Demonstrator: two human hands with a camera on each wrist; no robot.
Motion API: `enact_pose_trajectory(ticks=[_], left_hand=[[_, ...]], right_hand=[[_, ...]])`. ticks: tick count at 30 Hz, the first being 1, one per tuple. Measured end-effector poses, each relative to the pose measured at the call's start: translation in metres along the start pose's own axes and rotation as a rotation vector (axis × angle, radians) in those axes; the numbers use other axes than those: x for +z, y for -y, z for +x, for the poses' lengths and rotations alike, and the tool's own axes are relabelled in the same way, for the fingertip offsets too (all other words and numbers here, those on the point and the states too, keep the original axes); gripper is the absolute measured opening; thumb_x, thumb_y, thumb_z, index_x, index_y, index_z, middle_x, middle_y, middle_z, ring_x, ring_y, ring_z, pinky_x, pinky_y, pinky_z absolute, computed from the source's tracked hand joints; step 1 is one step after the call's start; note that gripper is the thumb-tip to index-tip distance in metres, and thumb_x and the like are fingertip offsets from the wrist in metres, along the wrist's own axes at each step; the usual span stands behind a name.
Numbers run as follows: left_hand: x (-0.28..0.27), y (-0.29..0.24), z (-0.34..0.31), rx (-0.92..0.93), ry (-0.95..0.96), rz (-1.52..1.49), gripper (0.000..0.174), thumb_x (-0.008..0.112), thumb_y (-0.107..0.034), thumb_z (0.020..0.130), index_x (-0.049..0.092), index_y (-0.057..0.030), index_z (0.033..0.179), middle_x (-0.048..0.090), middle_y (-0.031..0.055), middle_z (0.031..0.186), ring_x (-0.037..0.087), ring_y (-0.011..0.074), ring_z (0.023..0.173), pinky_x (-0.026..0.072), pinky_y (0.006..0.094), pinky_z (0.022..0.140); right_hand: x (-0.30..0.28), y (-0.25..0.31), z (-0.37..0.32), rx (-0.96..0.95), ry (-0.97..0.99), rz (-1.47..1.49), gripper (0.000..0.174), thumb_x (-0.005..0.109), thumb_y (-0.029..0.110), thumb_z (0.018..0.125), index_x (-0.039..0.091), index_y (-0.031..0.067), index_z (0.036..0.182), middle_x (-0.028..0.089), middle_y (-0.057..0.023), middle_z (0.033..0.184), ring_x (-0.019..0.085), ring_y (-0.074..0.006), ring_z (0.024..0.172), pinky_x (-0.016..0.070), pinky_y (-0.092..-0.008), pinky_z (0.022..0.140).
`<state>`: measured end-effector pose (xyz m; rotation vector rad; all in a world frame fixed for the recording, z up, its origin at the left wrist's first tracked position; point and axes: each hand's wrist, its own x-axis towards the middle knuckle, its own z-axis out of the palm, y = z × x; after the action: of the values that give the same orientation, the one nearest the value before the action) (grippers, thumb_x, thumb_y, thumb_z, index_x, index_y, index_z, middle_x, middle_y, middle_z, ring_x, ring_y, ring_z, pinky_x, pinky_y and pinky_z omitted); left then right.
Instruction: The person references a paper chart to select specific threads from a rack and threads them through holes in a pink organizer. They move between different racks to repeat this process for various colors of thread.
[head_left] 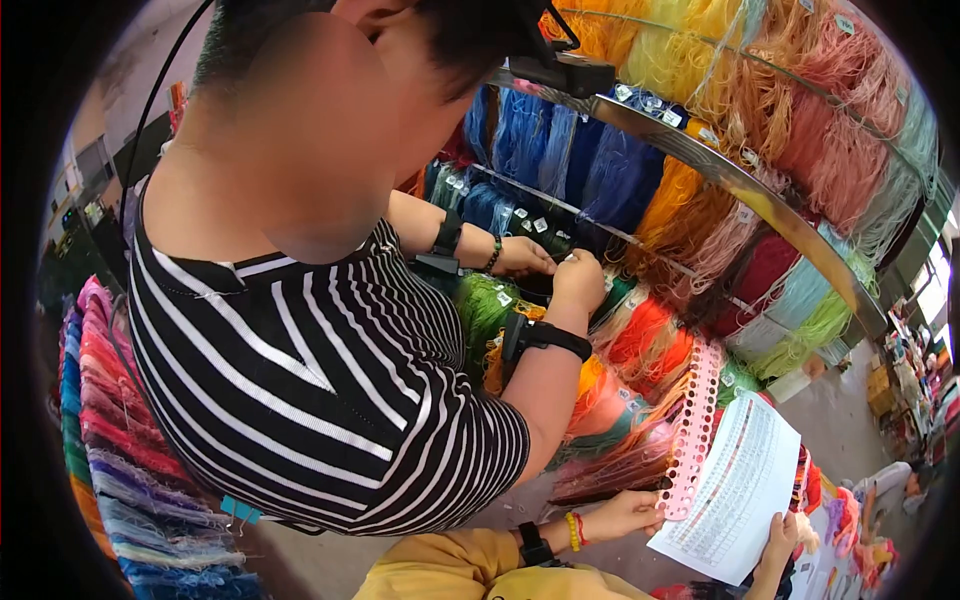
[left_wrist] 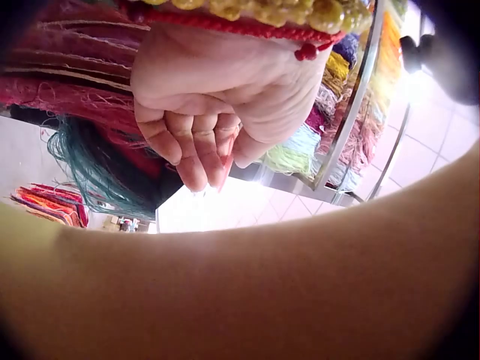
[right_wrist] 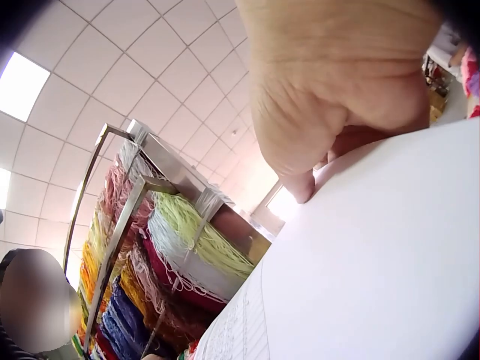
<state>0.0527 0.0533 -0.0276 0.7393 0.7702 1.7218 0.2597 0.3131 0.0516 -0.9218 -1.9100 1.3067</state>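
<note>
My left hand [head_left: 625, 516], with a yellow beaded bracelet, pinches the lower end of a long pink strip [head_left: 686, 445] punched with rows of holes. In the left wrist view its fingers [left_wrist: 193, 166] are curled, and the strip shows only as a thin reddish edge. My right hand [head_left: 780, 545] grips the lower right edge of a white sheet [head_left: 735, 485] printed with a dense table. The right wrist view has the sheet [right_wrist: 382, 240] running under the thumb side of the hand [right_wrist: 345, 90]. The strip overlaps the sheet's left edge in the head view.
A person in a striped shirt [head_left: 330, 380] stands close at the left, both hands [head_left: 575, 280] among dark thread. Curved metal rack rails [head_left: 740, 180] carry colourful hanks with small white tags. More hanks [head_left: 140, 440] hang at the far left.
</note>
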Motion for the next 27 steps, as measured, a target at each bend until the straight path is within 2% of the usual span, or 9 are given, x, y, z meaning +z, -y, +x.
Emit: enact_pose_trajectory(ticks=[3,7,10,14,15,20,27], left_hand=[[0.005,-0.005,-0.001,0.0,-0.013,0.012,0.022,0.048,-0.018,0.091,0.053,0.0,0.101,0.055,0.0024,0.085,0.053,0.0082,0.077,0.0459,0.0226,0.073],[0.006,-0.006,-0.002,-0.019,-0.081,0.05,0.021,0.048,-0.017,0.091,0.053,0.0,0.103,0.057,0.0034,0.085,0.055,0.0088,0.077,0.0469,0.0234,0.071],[0.015,-0.01,-0.005,-0.004,-0.158,0.059,0.022,0.05,-0.017,0.09,0.054,0.0002,0.103,0.058,0.0035,0.086,0.055,0.009,0.077,0.0468,0.0227,0.071],[0.035,-0.023,-0.012,-0.088,-0.332,0.068,0.023,0.051,-0.019,0.09,0.055,-0.0008,0.102,0.06,0.004,0.085,0.057,0.0097,0.074,0.0468,0.023,0.069],[0.029,-0.011,-0.01,-0.011,-0.315,0.072,0.022,0.052,-0.02,0.09,0.056,-0.0011,0.1,0.06,0.0041,0.084,0.058,0.0101,0.073,0.0468,0.023,0.068],[0.04,-0.015,-0.014,-0.002,-0.444,0.105,0.019,0.05,-0.02,0.09,0.055,-0.0017,0.094,0.059,0.0045,0.083,0.057,0.0118,0.076,0.0463,0.0251,0.072],[0.053,-0.006,-0.014,0.013,-0.547,0.122,0.018,0.049,-0.018,0.09,0.056,-0.0023,0.095,0.06,0.0049,0.085,0.059,0.014,0.076,0.0458,0.0248,0.07]], right_hand=[[0.01,0.018,-0.011,-0.006,-0.039,-0.027,0.022,0.046,0.01,0.086,0.053,-0.0021,0.103,0.057,-0.0052,0.091,0.051,-0.0114,0.082,0.0394,-0.0246,0.076],[0.017,0.029,-0.013,0.016,-0.069,0.048,0.017,0.046,0.007,0.086,0.05,-0.0042,0.099,0.058,-0.0083,0.092,0.053,-0.0128,0.081,0.0413,-0.0246,0.075],[0.012,0.031,-0.011,-0.008,-0.045,0.106,0.018,0.047,0.006,0.086,0.05,-0.0043,0.101,0.058,-0.0087,0.093,0.054,-0.0126,0.081,0.0416,-0.0244,0.075],[0.0,0.026,-0.006,-0.041,-0.032,0.145,0.016,0.047,0.005,0.086,0.05,-0.0039,0.099,0.058,-0.0087,0.093,0.053,-0.0127,0.083,0.041,-0.0252,0.077],[-0.001,0.03,-0.006,-0.062,-0.023,0.125,0.017,0.047,0.005,0.086,0.05,-0.0038,0.1,0.058,-0.0086,0.093,0.053,-0.0122,0.083,0.0405,-0.0251,0.077],[-0.013,0.024,-0.001,-0.081,0.002,0.192,0.018,0.048,0.008,0.087,0.049,-0.0038,0.101,0.058,-0.0078,0.094,0.052,-0.0113,0.084,0.0404,-0.0241,0.077],[-0.028,0.04,0.006,-0.113,0.056,0.395,0.02,0.051,0.01,0.087,0.05,-0.0024,0.102,0.058,-0.0068,0.096,0.054,-0.0109,0.086,0.0414,-0.0236,0.078]])
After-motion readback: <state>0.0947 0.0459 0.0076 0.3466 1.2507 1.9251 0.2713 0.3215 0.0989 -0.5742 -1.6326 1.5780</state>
